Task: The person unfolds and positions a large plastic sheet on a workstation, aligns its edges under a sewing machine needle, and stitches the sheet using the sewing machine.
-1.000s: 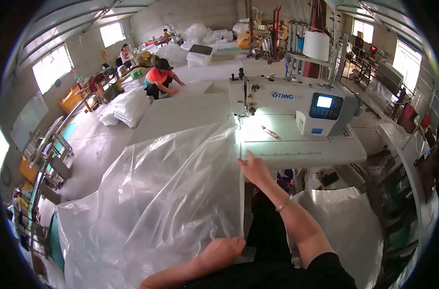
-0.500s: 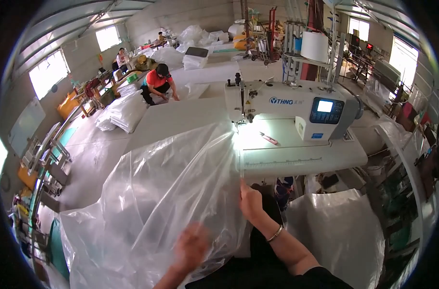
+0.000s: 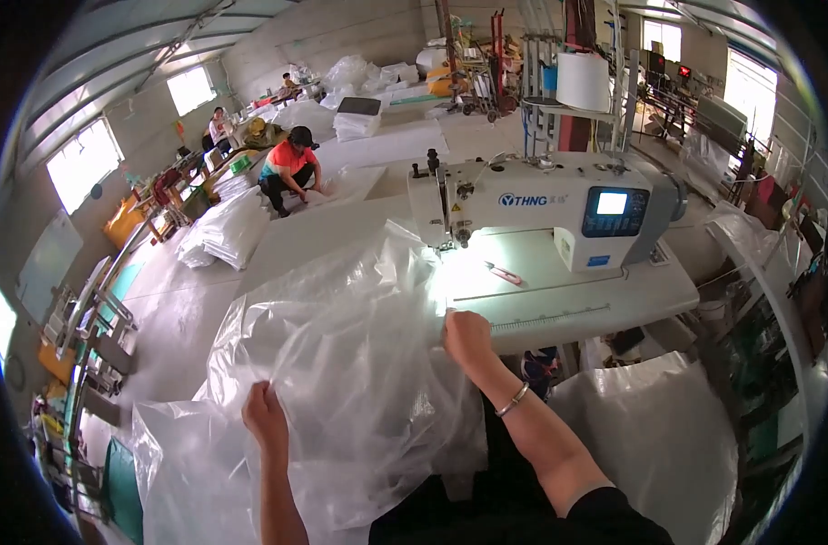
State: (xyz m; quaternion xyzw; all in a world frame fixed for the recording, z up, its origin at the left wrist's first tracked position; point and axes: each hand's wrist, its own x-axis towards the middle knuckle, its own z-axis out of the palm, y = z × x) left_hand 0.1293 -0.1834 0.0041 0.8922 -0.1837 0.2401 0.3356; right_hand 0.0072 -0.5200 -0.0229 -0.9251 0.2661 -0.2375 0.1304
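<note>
A large clear plastic sheet (image 3: pixel 341 363) lies crumpled over the work surface, its upper end beside the needle area of the white sewing machine (image 3: pixel 541 204). My left hand (image 3: pixel 265 414) is closed on a fold of the sheet, left of its middle. At the front edge of the machine bed, my right hand (image 3: pixel 468 338) is closed on the sheet's right edge, below the lit needle area. A small pink-handled tool (image 3: pixel 503 273) rests on the machine bed, near the printed ruler.
A person (image 3: pixel 289 171) crouches over plastic at the back left, beside stacked plastic (image 3: pixel 225 227). Another person (image 3: pixel 218 130) is farther back. A thread cone (image 3: pixel 583 83) stands behind the machine. More plastic sheeting (image 3: pixel 654 436) hangs at the lower right.
My left hand has moved left and up and closed on the sheet. My right hand has gone from open fingers to a closed grip near the bed's edge. The sheet is more bunched.
</note>
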